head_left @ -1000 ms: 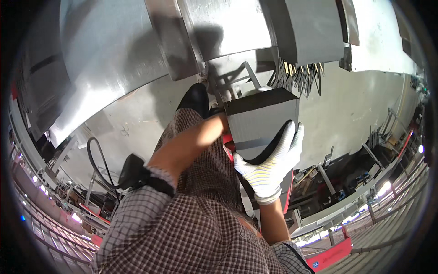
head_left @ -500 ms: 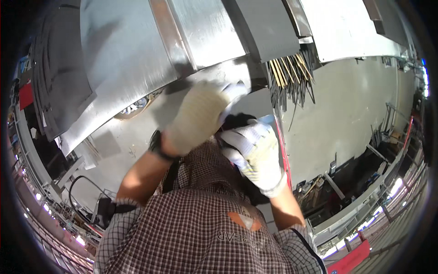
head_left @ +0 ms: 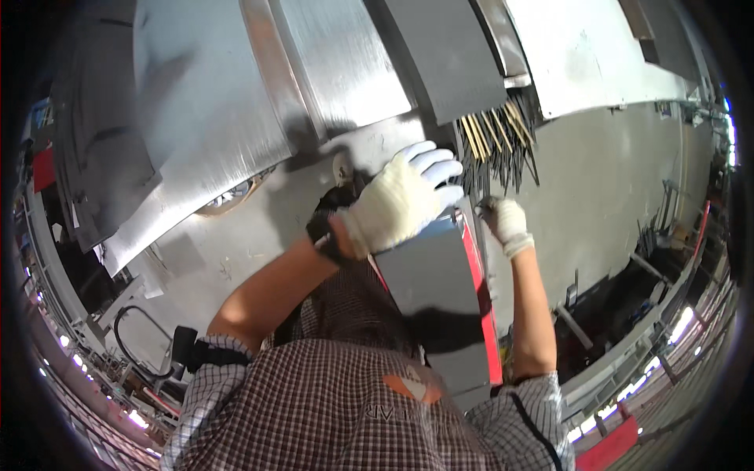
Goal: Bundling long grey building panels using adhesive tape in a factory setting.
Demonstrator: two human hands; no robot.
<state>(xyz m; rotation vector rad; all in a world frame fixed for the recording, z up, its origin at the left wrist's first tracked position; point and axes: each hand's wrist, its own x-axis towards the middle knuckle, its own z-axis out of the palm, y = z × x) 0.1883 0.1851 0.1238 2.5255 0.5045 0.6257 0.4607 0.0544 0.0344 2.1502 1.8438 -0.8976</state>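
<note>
Head view sets the strip bundle [head_left: 496, 149] at twelve o'clock from our nearer right hand [head_left: 509, 223], grip unclear, left hand [head_left: 404, 196] spread.

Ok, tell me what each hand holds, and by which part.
The left hand shows no grip: its fingers are extended, though its underside is hidden. Whether the curled right hand holds anything cannot be told.

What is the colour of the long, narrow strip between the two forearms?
The long strip is red, shown best in the head view.
</note>
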